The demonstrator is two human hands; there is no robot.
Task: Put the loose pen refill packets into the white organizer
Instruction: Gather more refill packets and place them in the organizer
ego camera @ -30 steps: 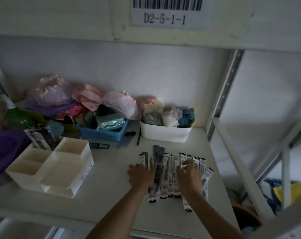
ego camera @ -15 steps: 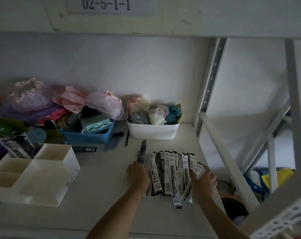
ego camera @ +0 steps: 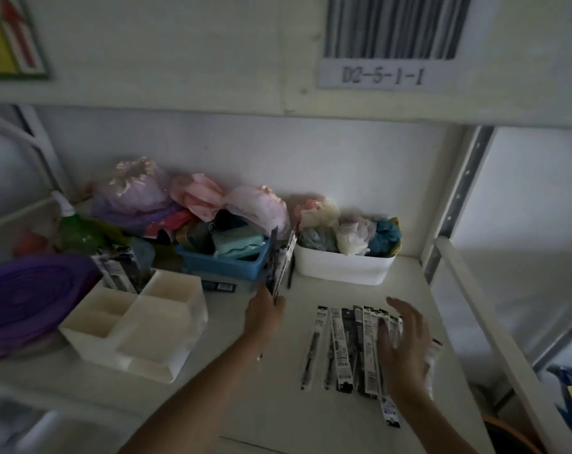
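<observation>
Several long pen refill packets point(ego camera: 342, 347) lie side by side on the white shelf, right of centre. My right hand point(ego camera: 404, 347) hovers over their right part with fingers spread, holding nothing. My left hand point(ego camera: 265, 311) is raised left of the row and grips a few packets point(ego camera: 281, 260) that stand upright above it. The white organizer point(ego camera: 153, 326) with several compartments sits further left; its back left compartment holds some packets point(ego camera: 117, 271).
A blue basket point(ego camera: 222, 265) and a white bin point(ego camera: 342, 268) filled with hair scrunchies stand at the back. A purple object point(ego camera: 25, 296) and a green bottle point(ego camera: 76, 231) sit far left. A shelf upright point(ego camera: 458, 204) bounds the right.
My left hand has lifted a few packets off the row and moved them left and up. My right hand has opened over the remaining packets.
</observation>
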